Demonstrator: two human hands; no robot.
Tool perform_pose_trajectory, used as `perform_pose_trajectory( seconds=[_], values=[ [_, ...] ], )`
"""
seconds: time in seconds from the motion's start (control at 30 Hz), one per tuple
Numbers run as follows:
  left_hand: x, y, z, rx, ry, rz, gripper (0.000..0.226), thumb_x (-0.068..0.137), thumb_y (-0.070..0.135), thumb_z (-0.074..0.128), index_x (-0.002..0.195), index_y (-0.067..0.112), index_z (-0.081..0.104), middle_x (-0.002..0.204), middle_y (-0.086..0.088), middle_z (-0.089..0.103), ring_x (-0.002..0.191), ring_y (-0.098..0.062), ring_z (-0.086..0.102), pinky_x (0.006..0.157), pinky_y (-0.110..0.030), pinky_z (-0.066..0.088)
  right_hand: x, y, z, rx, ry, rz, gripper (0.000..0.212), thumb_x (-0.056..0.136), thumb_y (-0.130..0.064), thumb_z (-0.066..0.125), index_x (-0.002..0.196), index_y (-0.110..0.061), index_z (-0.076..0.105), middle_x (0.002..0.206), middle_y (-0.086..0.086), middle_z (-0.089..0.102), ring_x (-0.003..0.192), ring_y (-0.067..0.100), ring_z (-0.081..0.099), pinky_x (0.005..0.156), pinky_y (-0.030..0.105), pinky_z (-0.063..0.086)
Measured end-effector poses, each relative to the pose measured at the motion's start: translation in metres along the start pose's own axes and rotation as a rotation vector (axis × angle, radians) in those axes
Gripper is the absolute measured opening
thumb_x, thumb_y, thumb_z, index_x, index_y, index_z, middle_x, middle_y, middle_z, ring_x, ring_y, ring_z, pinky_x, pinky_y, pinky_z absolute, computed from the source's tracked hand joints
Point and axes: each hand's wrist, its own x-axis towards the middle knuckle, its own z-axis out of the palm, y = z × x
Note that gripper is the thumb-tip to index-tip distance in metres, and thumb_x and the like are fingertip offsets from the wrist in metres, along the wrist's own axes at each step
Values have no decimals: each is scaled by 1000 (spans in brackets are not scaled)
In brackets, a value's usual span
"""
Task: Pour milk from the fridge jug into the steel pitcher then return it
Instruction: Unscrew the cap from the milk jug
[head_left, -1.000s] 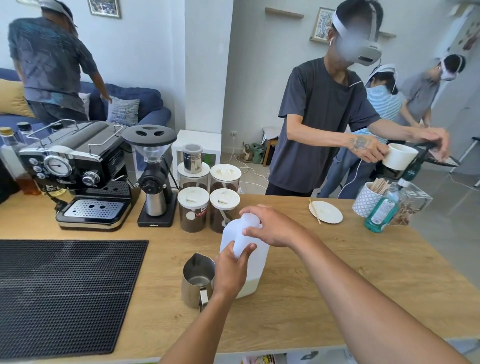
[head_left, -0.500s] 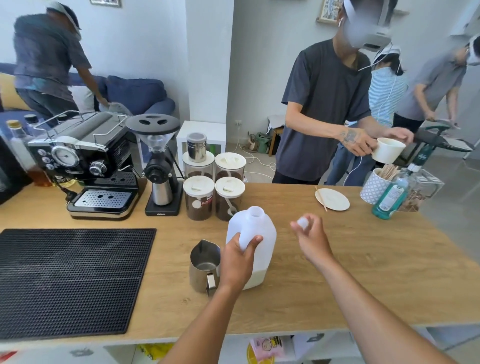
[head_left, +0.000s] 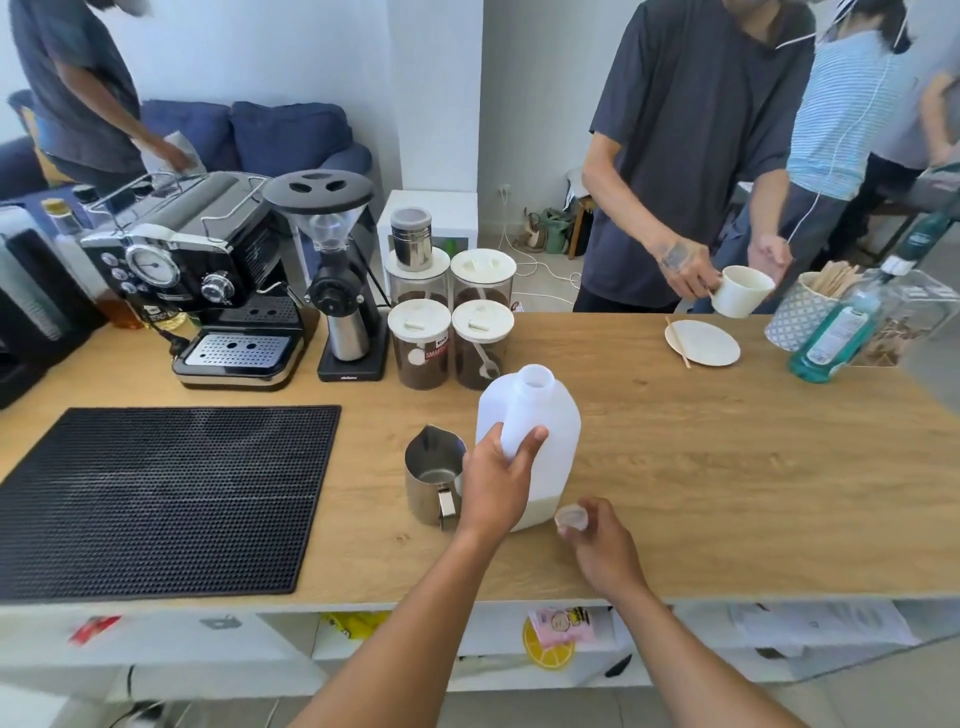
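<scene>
Uncapped, the milk jug (head_left: 537, 415) stands on the bench (head_left: 727, 467), left grip (head_left: 496, 480) closed around its side, right grip (head_left: 605, 545) pinching the cap (head_left: 570, 518) at its 5 o'clock. Next, likely: lift and tilt toward the steel pitcher (head_left: 431, 475) at 9 o'clock.

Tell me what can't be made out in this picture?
Head view only:
- Milk jug: its grip side, covered by the left hand.
- Cap: its lower part, tucked in the right hand.
- Steel pitcher: right wall, behind the left hand.
- Espresso machine gauge: too small to read.
</scene>
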Motion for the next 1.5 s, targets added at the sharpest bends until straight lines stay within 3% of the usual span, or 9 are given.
perform_pose_trajectory(
  seconds=[0.13, 0.33, 0.47, 0.53, 0.83, 1.03, 1.17, 1.3, 1.5],
  values=[
    [-4, -2, -3, 15, -37, -14, 40, 95, 50, 58, 71, 20, 45, 58, 13, 48, 58, -8, 48, 55, -23, 38, -7, 10, 10, -122, 41, -27, 38, 88, -24, 68, 123, -23, 53, 118, 6, 59, 106, 23, 57, 88, 32, 46],
    [-15, 3, -10, 221, 39, 89, 24, 95, 43, 57, 96, 22, 47, 90, 5, 55, 82, -13, 51, 67, -32, 45, -8, 14, 8, -66, -38, -67, 69, 88, -32, 69, 146, -27, 32, 137, -4, 48, 128, 22, 45, 103, 39, 41],
    [-27, -3, -26, 248, 179, 180, 34, 93, 36, 62, 118, 17, 49, 109, 8, 49, 105, -11, 46, 87, -24, 42, -20, 6, 1, 0, 126, -155, 11, 96, -27, 54, 103, -21, 59, 109, 0, 65, 97, 19, 60, 75, 31, 48],
    [-34, -14, -32, 244, 270, 168, 35, 91, 38, 62, 117, 18, 49, 108, 7, 49, 105, -15, 48, 89, -34, 46, -29, -3, 5, 35, 172, -260, 19, 96, -20, 53, 78, -21, 56, 78, 2, 63, 73, 20, 58, 59, 29, 41],
    [-49, -68, -27, 271, 369, -182, 58, 85, 30, 69, 130, 6, 41, 126, -6, 40, 117, -19, 33, 105, -39, 36, -44, -48, 37, 99, 282, -555, 26, 96, -44, 44, 88, -26, 62, 85, -16, 62, 83, 7, 59, 70, 21, 46],
    [-44, -78, -27, 204, 278, -223, 17, 97, 30, 56, 101, 14, 54, 105, -5, 51, 94, -21, 50, 88, -40, 46, -48, -78, 51, 204, 325, -549, 44, 91, -52, 44, 101, -14, 65, 95, -6, 64, 87, 13, 58, 77, 27, 48],
    [-44, -84, -30, 145, 248, -189, 22, 100, 31, 47, 93, 13, 57, 85, -4, 62, 78, -23, 57, 75, -44, 48, -47, -99, 53, 174, 234, -498, 44, 95, -53, 43, 86, -11, 52, 79, 1, 58, 77, 15, 53, 70, 29, 44],
    [-44, -90, -39, 112, 213, -194, 29, 104, 35, 42, 94, 12, 57, 72, -8, 60, 65, -21, 52, 67, -44, 47, -38, -110, 56, 287, 120, -366, 38, 103, -39, 38, 90, -7, 54, 80, -1, 63, 71, -1, 57, 66, 11, 41],
    [-33, -98, -63, 123, 163, -183, 30, 105, 33, 38, 101, 12, 59, 68, 2, 52, 63, -14, 46, 61, -35, 38, -18, -118, 48, 346, 157, -414, 48, 99, -52, 34, 69, -16, 46, 61, -1, 51, 61, 18, 52, 70, 39, 47]
  ],
)
